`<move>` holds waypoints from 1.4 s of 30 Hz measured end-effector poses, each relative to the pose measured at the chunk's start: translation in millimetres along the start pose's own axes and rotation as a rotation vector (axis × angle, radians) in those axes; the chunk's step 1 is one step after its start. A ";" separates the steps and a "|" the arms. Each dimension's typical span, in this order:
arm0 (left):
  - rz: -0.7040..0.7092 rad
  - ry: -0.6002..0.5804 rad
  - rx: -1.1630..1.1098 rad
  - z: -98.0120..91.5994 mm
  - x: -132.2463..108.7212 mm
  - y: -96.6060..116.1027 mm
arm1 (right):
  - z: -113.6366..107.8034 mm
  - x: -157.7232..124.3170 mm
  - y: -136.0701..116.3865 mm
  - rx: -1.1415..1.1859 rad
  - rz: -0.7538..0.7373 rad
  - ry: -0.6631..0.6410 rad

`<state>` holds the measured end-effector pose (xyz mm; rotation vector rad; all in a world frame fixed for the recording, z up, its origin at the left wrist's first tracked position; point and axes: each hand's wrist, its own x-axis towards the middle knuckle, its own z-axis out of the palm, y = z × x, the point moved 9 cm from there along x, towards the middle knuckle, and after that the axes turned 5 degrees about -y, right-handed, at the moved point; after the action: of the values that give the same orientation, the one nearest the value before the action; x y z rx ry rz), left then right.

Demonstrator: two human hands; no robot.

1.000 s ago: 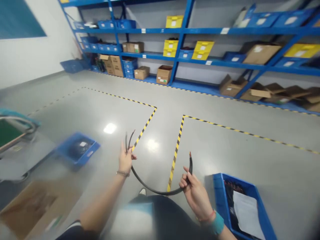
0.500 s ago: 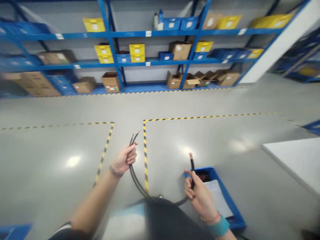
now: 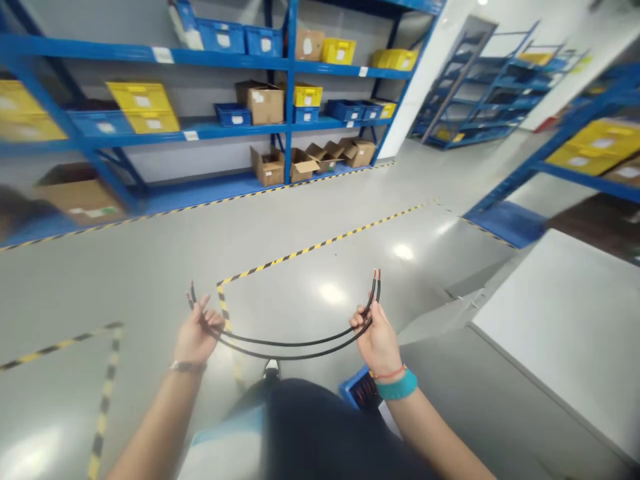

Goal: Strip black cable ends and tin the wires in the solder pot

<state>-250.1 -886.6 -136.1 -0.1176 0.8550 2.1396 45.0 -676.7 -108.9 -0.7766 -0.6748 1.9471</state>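
Observation:
Two black cables [image 3: 295, 347] with bare copper tips hang in a shallow curve between my hands, above my dark-trousered legs. My left hand [image 3: 197, 333] is closed round their left ends, which stick up past my fingers. My right hand [image 3: 376, 335] is closed round their right ends, whose tips point upward. A bracelet sits on my left wrist and a teal band with a red string on my right wrist. A blue bin [image 3: 357, 390] shows partly on the floor below my right wrist.
Blue shelving [image 3: 225, 127] with yellow and blue bins and cardboard boxes runs along the far wall. Yellow-black floor tape [image 3: 320, 245] marks the grey floor. A white table top [image 3: 565, 327] lies to the right, with more racks [image 3: 585, 160] behind it.
My view has swung to the right. The right hand now grips both cables' right ends instead of one, and the cables hang flatter between the hands. The blue bin has slipped mostly under my arm.

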 end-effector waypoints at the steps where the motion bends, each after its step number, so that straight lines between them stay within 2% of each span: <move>1: -0.030 -0.010 -0.002 21.9 34.8 -5.5 | 0.7 25.5 -10.6 0.005 -0.028 0.043; 3: -0.097 -0.062 0.035 74.4 97.0 -20.4 | 3.9 69.9 -35.2 -0.004 -0.080 0.095; 6: -0.174 -0.172 0.163 157.4 170.4 -58.2 | -0.2 123.2 -73.1 -0.065 -0.155 0.155; 8: -0.265 -0.237 0.273 204.2 208.3 -100.5 | -14.4 157.1 -90.4 -0.118 -0.165 0.203; 11: -0.461 -0.333 0.402 260.3 256.6 -178.5 | -42.9 221.4 -107.1 -0.151 -0.134 0.235; 14: -0.586 -0.414 0.454 317.0 306.3 -243.4 | -59.3 307.9 -133.7 -0.150 -0.115 0.182; 16: -0.623 -0.443 0.409 363.4 340.3 -273.2 | -58.6 372.0 -161.8 -0.155 -0.096 0.122; 18: -0.617 -0.456 0.299 416.5 372.9 -291.4 | -48.6 435.7 -195.2 -0.155 -0.072 0.047; 20: -0.564 -0.457 0.186 468.6 404.3 -299.0 | -31.6 496.1 -229.1 -0.170 -0.055 -0.034; 22: -0.514 -0.442 0.123 510.7 434.6 -303.1 | -12.0 553.6 -257.1 -0.206 -0.044 -0.102; 24: -0.482 -0.412 0.103 540.3 467.1 -309.8 | 7.0 609.7 -274.2 -0.244 -0.020 -0.154; 26: -0.460 -0.387 0.112 562.0 506.1 -323.0 | 24.1 665.8 -279.7 -0.274 0.034 -0.213; 29: -0.442 -0.409 0.137 598.2 580.4 -359.0 | 37.5 753.7 -283.6 -0.343 0.090 -0.255; 31: -0.472 -0.460 0.175 633.2 636.8 -393.7 | 37.4 816.3 -296.0 -0.408 0.065 -0.229; 33: -0.544 -0.532 0.263 678.1 692.0 -433.9 | 34.4 878.7 -317.8 -0.471 0.025 -0.190; 35: -0.632 -0.615 0.366 731.3 741.4 -474.8 | 32.1 937.4 -348.0 -0.537 -0.010 -0.174; 38: -0.752 -0.730 0.466 817.6 803.1 -534.8 | 23.8 1017.1 -403.3 -0.613 -0.039 -0.155; 40: -0.816 -0.787 0.513 871.5 838.9 -576.8 | 7.6 1067.5 -441.4 -0.609 -0.045 -0.110; 42: -0.871 -0.833 0.561 918.6 872.6 -623.5 | -19.5 1119.1 -476.4 -0.569 -0.055 -0.043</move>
<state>-204.4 523.5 -75.6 0.5558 0.6682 0.9279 -121.6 527.2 -58.9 -1.0419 -1.2915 1.7367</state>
